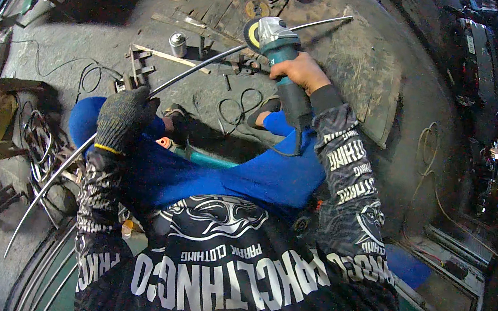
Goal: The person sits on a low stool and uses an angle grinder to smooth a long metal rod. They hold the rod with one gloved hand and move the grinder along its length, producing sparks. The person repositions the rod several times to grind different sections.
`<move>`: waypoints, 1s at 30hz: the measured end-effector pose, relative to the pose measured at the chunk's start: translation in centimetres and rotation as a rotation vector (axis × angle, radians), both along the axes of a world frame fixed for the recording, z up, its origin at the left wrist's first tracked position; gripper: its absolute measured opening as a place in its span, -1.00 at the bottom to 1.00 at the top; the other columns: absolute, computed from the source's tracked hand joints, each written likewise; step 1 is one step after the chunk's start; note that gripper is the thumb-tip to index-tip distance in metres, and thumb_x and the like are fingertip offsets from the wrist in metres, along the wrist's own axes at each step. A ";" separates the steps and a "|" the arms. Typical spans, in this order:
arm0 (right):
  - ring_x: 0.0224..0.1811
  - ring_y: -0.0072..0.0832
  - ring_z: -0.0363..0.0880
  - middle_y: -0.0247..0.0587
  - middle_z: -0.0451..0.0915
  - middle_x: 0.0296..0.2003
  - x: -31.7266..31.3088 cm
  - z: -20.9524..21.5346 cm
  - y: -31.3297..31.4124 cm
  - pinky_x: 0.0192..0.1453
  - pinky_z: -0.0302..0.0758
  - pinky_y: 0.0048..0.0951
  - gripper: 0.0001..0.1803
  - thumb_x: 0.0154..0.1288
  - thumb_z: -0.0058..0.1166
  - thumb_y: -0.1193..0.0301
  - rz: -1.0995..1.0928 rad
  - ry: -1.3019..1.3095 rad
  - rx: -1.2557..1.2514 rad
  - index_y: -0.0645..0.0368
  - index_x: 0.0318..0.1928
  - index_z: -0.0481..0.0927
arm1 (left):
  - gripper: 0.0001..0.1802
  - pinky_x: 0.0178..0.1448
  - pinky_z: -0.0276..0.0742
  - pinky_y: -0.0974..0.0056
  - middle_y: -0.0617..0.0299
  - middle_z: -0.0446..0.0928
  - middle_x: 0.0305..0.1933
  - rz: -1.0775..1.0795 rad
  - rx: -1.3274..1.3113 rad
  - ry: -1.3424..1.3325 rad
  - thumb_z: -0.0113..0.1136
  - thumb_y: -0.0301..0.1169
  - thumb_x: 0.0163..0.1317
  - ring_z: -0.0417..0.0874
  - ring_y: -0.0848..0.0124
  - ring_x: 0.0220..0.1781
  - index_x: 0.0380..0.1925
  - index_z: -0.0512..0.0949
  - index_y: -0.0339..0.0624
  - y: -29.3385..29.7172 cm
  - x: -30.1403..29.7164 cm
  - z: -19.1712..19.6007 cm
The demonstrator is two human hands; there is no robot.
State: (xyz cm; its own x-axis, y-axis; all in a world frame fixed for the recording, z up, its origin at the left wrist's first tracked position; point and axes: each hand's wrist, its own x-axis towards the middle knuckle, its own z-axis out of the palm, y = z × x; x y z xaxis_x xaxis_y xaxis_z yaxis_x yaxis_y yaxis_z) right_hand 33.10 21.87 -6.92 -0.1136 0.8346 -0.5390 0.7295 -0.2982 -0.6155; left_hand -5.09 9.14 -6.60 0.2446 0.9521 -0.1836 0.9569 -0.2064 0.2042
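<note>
Nearest the camera, the black printed sleeves lead out to the hands: the gloved left hand [122, 117] has its grip clenched round a long thin metal rod [198, 67] that arcs over the blue-clad knees above the workshop floor [86, 43]. The bare right hand [300, 70] grasps a teal angle grinder [278, 40], its disc right at the rod. No cut or sparks show, so the grinding looks barely begun, most of it left.

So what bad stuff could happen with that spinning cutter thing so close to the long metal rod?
The right hand is bare on the angle grinder, so sparks or a slip could hurt it. The long curved rod is steadied only by the gloved left hand, so it might jump or twist. The grinder's cord hangs by the knees and could snag.
</note>
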 end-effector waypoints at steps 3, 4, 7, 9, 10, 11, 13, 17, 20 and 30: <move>-0.21 -0.29 0.73 -0.04 0.74 -0.24 2.1 -1.0 3.4 -0.08 0.60 -0.31 -0.49 -0.19 0.42 0.18 -0.053 -0.100 -0.040 0.31 -0.25 0.74 | -0.73 -0.24 0.57 -0.09 0.00 0.65 -0.39 -0.011 -0.072 0.059 0.08 -0.18 0.28 0.70 -0.05 -0.30 -0.32 0.63 -0.11 1.5 0.3 -0.5; -0.19 -0.30 0.73 -0.09 0.75 -0.23 3.0 -1.5 4.4 -0.05 0.60 -0.32 -0.55 -0.11 0.38 0.20 -0.102 -0.187 -0.052 0.24 -0.21 0.75 | -0.75 -0.26 0.57 -0.08 0.00 0.64 -0.41 -0.018 -0.052 0.060 0.09 -0.20 0.27 0.70 -0.05 -0.30 -0.32 0.63 -0.11 1.7 0.4 -0.8; -0.18 -0.31 0.72 -0.26 0.76 -0.23 7.5 -2.8 7.7 0.07 0.56 -0.36 -0.66 -0.03 0.32 0.17 0.108 -0.117 -0.041 -0.09 -0.18 0.77 | -0.79 -0.31 0.54 -0.07 -0.02 0.61 -0.44 -0.014 0.022 -0.014 0.13 -0.23 0.23 0.68 -0.05 -0.33 -0.31 0.63 -0.10 2.3 0.3 -1.6; -0.14 -0.32 0.71 -0.26 0.75 -0.20 9.8 -4.3 10.1 0.06 0.55 -0.35 -0.67 0.00 0.28 0.17 0.131 -0.102 -0.003 -0.06 -0.19 0.77 | -0.79 -0.33 0.52 -0.07 -0.02 0.60 -0.46 -0.004 0.061 -0.080 0.15 -0.24 0.22 0.67 -0.05 -0.34 -0.30 0.63 -0.10 2.8 0.1 -2.0; -0.13 -0.32 0.70 -0.26 0.75 -0.18 10.7 -4.8 11.2 0.06 0.55 -0.35 -0.68 0.02 0.27 0.17 0.064 -0.104 -0.023 -0.04 -0.19 0.76 | -0.79 -0.33 0.51 -0.07 -0.02 0.60 -0.46 0.001 0.069 -0.085 0.16 -0.24 0.22 0.67 -0.05 -0.35 -0.29 0.63 -0.10 2.9 0.0 -2.1; -0.10 -0.33 0.69 -0.29 0.74 -0.15 11.7 -5.1 12.1 0.06 0.55 -0.35 -0.71 0.09 0.21 0.19 -0.026 -0.165 -0.041 -0.04 -0.19 0.76 | -0.79 -0.34 0.50 -0.07 -0.02 0.59 -0.47 0.012 0.061 -0.078 0.16 -0.24 0.21 0.66 -0.05 -0.36 -0.29 0.63 -0.10 2.9 -0.1 -2.1; -0.01 -0.37 0.67 -0.32 0.72 -0.06 13.8 -4.8 12.7 0.07 0.54 -0.36 -0.73 0.25 0.06 0.21 -0.034 -0.156 -0.052 -0.05 -0.15 0.75 | -0.79 -0.35 0.49 -0.07 -0.02 0.59 -0.48 0.044 0.023 -0.038 0.17 -0.24 0.21 0.65 -0.05 -0.38 -0.29 0.63 -0.11 2.5 -0.2 -1.9; 0.01 -0.39 0.65 -0.33 0.71 -0.07 17.3 -3.7 15.1 0.12 0.51 -0.36 -0.74 0.27 0.02 0.25 0.132 -0.192 0.091 -0.07 -0.16 0.74 | -0.79 -0.37 0.46 -0.06 -0.01 0.57 -0.50 0.082 -0.016 0.008 0.18 -0.25 0.20 0.62 -0.04 -0.41 -0.28 0.64 -0.12 2.0 -0.5 -1.8; 0.04 -0.41 0.62 -0.35 0.71 -0.10 20.2 -3.7 18.3 0.16 0.47 -0.37 -0.74 0.30 -0.05 0.29 0.187 -0.261 0.108 -0.08 -0.18 0.73 | -0.78 -0.38 0.44 -0.06 -0.01 0.56 -0.51 0.117 -0.043 0.033 0.20 -0.25 0.19 0.60 -0.04 -0.44 -0.28 0.64 -0.13 2.7 -0.8 -2.7; -0.28 -0.43 0.56 -0.34 0.65 -0.29 27.3 -5.0 26.9 -0.13 0.48 -0.38 -0.75 -0.07 0.32 0.20 -0.383 0.053 0.033 0.03 -0.36 0.72 | -0.84 -0.44 0.32 -0.01 0.02 0.50 -0.58 0.173 -0.147 0.017 0.22 -0.33 0.16 0.49 0.01 -0.52 -0.31 0.65 -0.14 4.9 -0.1 -2.3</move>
